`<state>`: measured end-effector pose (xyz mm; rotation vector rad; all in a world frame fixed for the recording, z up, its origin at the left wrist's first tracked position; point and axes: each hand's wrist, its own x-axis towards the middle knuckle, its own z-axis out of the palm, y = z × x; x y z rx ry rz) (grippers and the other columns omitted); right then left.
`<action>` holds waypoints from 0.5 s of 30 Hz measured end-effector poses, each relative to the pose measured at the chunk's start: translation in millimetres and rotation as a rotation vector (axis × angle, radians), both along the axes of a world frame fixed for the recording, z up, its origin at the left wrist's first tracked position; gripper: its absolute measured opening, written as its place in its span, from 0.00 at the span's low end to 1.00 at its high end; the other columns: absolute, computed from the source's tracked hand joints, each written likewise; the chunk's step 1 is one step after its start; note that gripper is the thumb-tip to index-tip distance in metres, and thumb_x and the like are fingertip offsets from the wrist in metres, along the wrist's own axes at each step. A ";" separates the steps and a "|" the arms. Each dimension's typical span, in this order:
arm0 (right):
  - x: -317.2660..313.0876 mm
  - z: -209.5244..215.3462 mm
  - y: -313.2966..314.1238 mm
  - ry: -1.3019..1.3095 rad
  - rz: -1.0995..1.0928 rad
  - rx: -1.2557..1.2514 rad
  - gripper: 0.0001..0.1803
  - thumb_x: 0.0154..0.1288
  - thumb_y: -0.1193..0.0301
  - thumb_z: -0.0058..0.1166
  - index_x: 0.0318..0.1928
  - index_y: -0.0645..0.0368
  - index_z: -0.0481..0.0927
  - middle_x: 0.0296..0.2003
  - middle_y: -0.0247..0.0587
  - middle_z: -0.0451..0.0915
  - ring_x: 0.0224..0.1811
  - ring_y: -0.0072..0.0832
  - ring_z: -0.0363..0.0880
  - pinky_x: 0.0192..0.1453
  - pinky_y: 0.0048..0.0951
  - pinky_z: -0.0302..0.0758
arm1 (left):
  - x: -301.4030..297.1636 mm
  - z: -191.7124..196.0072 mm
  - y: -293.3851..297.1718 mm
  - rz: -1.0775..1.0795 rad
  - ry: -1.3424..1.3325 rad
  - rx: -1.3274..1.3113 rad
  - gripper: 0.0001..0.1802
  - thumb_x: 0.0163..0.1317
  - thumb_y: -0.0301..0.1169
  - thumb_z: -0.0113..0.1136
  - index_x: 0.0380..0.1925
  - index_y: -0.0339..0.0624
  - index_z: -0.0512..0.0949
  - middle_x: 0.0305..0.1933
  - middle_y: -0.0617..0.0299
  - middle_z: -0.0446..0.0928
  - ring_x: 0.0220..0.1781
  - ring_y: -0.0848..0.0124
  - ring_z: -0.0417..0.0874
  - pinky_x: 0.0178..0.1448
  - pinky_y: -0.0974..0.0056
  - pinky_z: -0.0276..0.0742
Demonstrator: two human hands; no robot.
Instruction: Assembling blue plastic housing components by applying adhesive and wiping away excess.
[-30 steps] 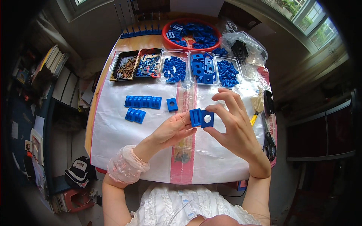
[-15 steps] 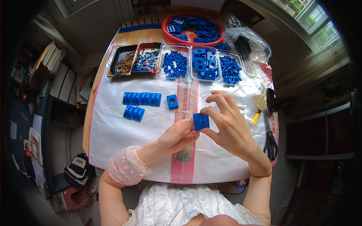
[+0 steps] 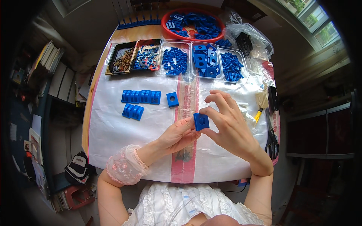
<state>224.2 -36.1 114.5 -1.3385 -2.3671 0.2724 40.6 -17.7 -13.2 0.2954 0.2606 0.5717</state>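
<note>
Between my two hands is a blue square plastic block (image 3: 201, 121) with a round recess in its face. My left hand (image 3: 181, 135) grips its left edge between thumb and fingers. The thumb and index finger of my right hand (image 3: 229, 126) pinch its right side, while the other fingers are raised and curved. Left of the hands, a similar blue block (image 3: 172, 100) with a round hole lies alone on the white sheet. Beside it stand a row of ribbed blue pieces (image 3: 141, 96) and a shorter row of ribbed blue pieces (image 3: 132, 112).
Behind stand a black tray of brass-coloured screws (image 3: 109, 71), a tray of small nuts (image 3: 160, 43) and clear boxes of blue parts (image 3: 190, 73). Further back are a red basin (image 3: 164, 28) and a plastic bag (image 3: 262, 37). Black scissors (image 3: 272, 145) and a yellow-handled tool (image 3: 258, 115) lie right.
The face of the held block shows a rounder recess than before, where a slotted shape showed earlier. Both hands keep nearly the same place and grip.
</note>
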 end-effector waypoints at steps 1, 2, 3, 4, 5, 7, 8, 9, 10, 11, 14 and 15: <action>-0.1 0.3 0.1 -0.005 -0.007 -0.004 0.24 0.45 0.75 0.71 0.46 0.61 0.78 0.53 0.47 0.72 0.66 0.47 0.66 0.65 0.46 0.67 | 0.1 1.8 -0.1 0.002 0.010 -0.002 0.19 0.76 0.40 0.52 0.57 0.38 0.71 0.55 0.63 0.76 0.54 0.78 0.77 0.59 0.71 0.77; -0.5 1.1 0.2 -0.010 -0.014 -0.008 0.23 0.45 0.75 0.71 0.44 0.59 0.79 0.54 0.46 0.72 0.66 0.47 0.66 0.65 0.45 0.68 | 0.5 4.2 -0.2 0.006 0.011 -0.015 0.19 0.76 0.39 0.52 0.58 0.37 0.71 0.54 0.62 0.76 0.53 0.78 0.78 0.58 0.72 0.79; -0.6 1.7 0.2 -0.015 -0.021 -0.012 0.21 0.45 0.75 0.72 0.42 0.57 0.80 0.54 0.44 0.72 0.66 0.46 0.66 0.66 0.45 0.70 | 1.1 6.8 -0.1 0.009 0.012 -0.027 0.19 0.76 0.38 0.52 0.58 0.37 0.70 0.53 0.61 0.76 0.52 0.78 0.78 0.57 0.73 0.80; -0.7 1.9 0.0 -0.018 -0.019 -0.011 0.21 0.45 0.74 0.72 0.42 0.57 0.80 0.54 0.44 0.72 0.66 0.47 0.66 0.66 0.45 0.70 | 1.4 8.0 -0.2 0.013 0.012 -0.039 0.19 0.76 0.36 0.52 0.59 0.36 0.70 0.52 0.61 0.76 0.51 0.78 0.79 0.56 0.74 0.82; -0.8 2.0 -0.2 -0.021 -0.017 -0.009 0.21 0.45 0.74 0.72 0.42 0.57 0.80 0.54 0.44 0.72 0.66 0.47 0.66 0.66 0.45 0.70 | 1.3 7.7 -0.3 0.015 0.009 -0.045 0.19 0.75 0.36 0.52 0.59 0.36 0.69 0.52 0.61 0.76 0.51 0.78 0.79 0.56 0.74 0.82; -0.8 2.2 -0.4 -0.024 -0.014 -0.013 0.21 0.45 0.74 0.72 0.43 0.57 0.80 0.54 0.44 0.72 0.66 0.47 0.66 0.66 0.45 0.70 | 1.1 7.3 -0.4 0.020 0.004 -0.057 0.18 0.75 0.35 0.52 0.59 0.36 0.69 0.52 0.61 0.76 0.51 0.78 0.79 0.56 0.74 0.83; -0.7 2.2 -0.3 -0.024 -0.012 -0.017 0.21 0.46 0.74 0.72 0.43 0.57 0.80 0.55 0.44 0.72 0.66 0.47 0.66 0.66 0.45 0.70 | 1.2 7.8 -0.4 0.018 0.001 -0.054 0.18 0.75 0.35 0.52 0.59 0.36 0.69 0.52 0.61 0.76 0.51 0.78 0.80 0.57 0.74 0.83; -0.6 2.3 -0.3 -0.024 -0.011 -0.022 0.21 0.46 0.74 0.72 0.43 0.57 0.80 0.55 0.45 0.72 0.66 0.47 0.66 0.66 0.46 0.70 | 1.2 8.9 -0.5 0.017 -0.002 -0.051 0.18 0.75 0.35 0.52 0.59 0.35 0.69 0.52 0.61 0.76 0.52 0.77 0.80 0.57 0.74 0.83; -0.6 2.4 -0.2 -0.025 -0.011 -0.024 0.21 0.46 0.74 0.72 0.43 0.57 0.80 0.55 0.44 0.72 0.66 0.47 0.66 0.66 0.46 0.70 | 1.2 9.3 -0.5 0.016 -0.005 -0.048 0.18 0.75 0.35 0.52 0.59 0.35 0.69 0.53 0.61 0.76 0.52 0.77 0.80 0.57 0.74 0.83; -0.6 2.4 -0.2 -0.026 -0.011 -0.027 0.21 0.46 0.74 0.72 0.43 0.57 0.80 0.55 0.44 0.72 0.66 0.47 0.66 0.66 0.46 0.69 | 1.2 9.1 -0.4 0.017 -0.004 -0.047 0.19 0.75 0.35 0.52 0.59 0.35 0.69 0.53 0.61 0.76 0.52 0.77 0.80 0.57 0.74 0.83; -0.5 1.3 0.2 -0.005 0.007 -0.019 0.22 0.46 0.74 0.70 0.44 0.60 0.79 0.53 0.47 0.72 0.65 0.46 0.66 0.64 0.46 0.67 | 0.9 8.6 0.0 0.018 0.003 -0.042 0.19 0.75 0.35 0.53 0.59 0.35 0.69 0.53 0.61 0.76 0.53 0.77 0.80 0.57 0.74 0.82; -0.4 0.8 0.3 0.007 0.016 -0.013 0.22 0.45 0.74 0.69 0.44 0.62 0.78 0.52 0.48 0.72 0.64 0.46 0.67 0.63 0.46 0.66 | 0.6 8.7 0.1 0.017 0.008 -0.041 0.19 0.75 0.35 0.53 0.59 0.35 0.69 0.53 0.61 0.76 0.53 0.77 0.79 0.58 0.74 0.82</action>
